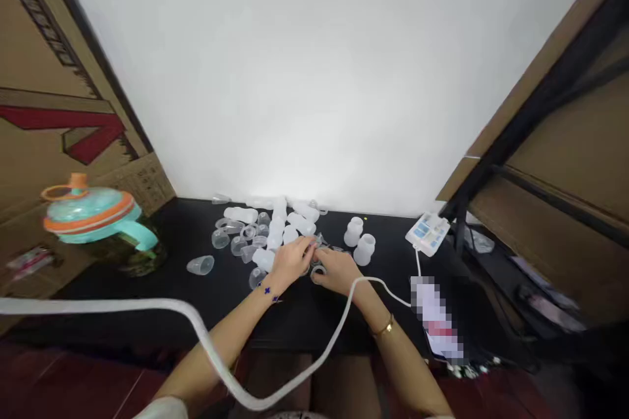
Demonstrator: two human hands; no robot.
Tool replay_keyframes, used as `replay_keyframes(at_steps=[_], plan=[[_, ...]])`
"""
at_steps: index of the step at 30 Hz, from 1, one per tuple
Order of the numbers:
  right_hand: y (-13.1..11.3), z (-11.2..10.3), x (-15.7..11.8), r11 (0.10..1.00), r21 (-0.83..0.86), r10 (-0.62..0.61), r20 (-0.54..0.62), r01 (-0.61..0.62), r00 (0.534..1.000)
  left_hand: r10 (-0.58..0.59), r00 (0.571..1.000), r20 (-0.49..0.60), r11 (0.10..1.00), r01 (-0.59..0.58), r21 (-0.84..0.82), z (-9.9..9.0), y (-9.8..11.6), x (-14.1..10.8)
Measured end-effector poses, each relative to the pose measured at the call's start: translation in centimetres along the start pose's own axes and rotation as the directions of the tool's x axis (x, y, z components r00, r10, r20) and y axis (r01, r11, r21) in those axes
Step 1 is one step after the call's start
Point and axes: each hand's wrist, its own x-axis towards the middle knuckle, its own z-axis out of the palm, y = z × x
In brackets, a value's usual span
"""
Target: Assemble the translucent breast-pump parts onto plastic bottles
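Note:
Both hands are close together over the middle of a black table. My left hand (pixel 291 262) has its fingers bent at small clear parts, and what it holds, if anything, is too small to make out. Just to its right, my right hand (pixel 338 270) curls its fingers around a clear ring-shaped part (pixel 318 271). Clear plastic cups (pixel 239 246) and white bottles (pixel 240 215) lie in a loose pile left of and behind the hands. Two white bottles (pixel 364 250) stand upright to the right. One clear cup (pixel 200 266) lies apart at the left.
A teal and orange lidded jug (pixel 93 216) stands at the left beside a cardboard box (pixel 54 78). At the right are a white power strip (pixel 427 234) and a phone (pixel 437 317). A white cable (pixel 196 321) crosses in front of the forearms. A white wall rises behind.

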Motion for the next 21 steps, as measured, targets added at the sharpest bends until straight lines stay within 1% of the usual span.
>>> replay_keyframes(at_steps=[3,5,8,11,15,21], plan=[[0.0,0.8,0.9,0.998,-0.027,-0.063,0.034,0.064,0.997,-0.047,0.999,-0.002,0.999,0.047,0.025,0.4,-0.5,0.1],[-0.3,1.9,1.2,0.993,-0.086,-0.085,0.013,0.086,0.996,-0.07,0.998,0.001,0.997,0.07,0.04,0.6,-0.8,0.3],[-1.1,4.3,1.4,0.981,-0.185,-0.079,-0.085,0.062,0.993,-0.067,0.998,-0.001,0.996,0.067,0.057,0.7,-1.0,0.4],[-1.3,6.2,1.4,0.966,-0.256,-0.092,-0.169,0.047,0.981,-0.023,1.0,0.002,0.997,0.023,0.07,0.9,-1.0,0.5],[-0.5,6.7,1.6,0.952,-0.302,-0.112,-0.21,0.045,0.971,0.042,0.999,-0.005,0.997,-0.041,0.068,1.4,-1.3,0.6],[0.6,6.9,2.0,0.936,-0.35,-0.116,-0.247,0.023,0.962,0.069,0.997,-0.038,0.994,-0.066,0.084,2.0,-2.2,1.0]])
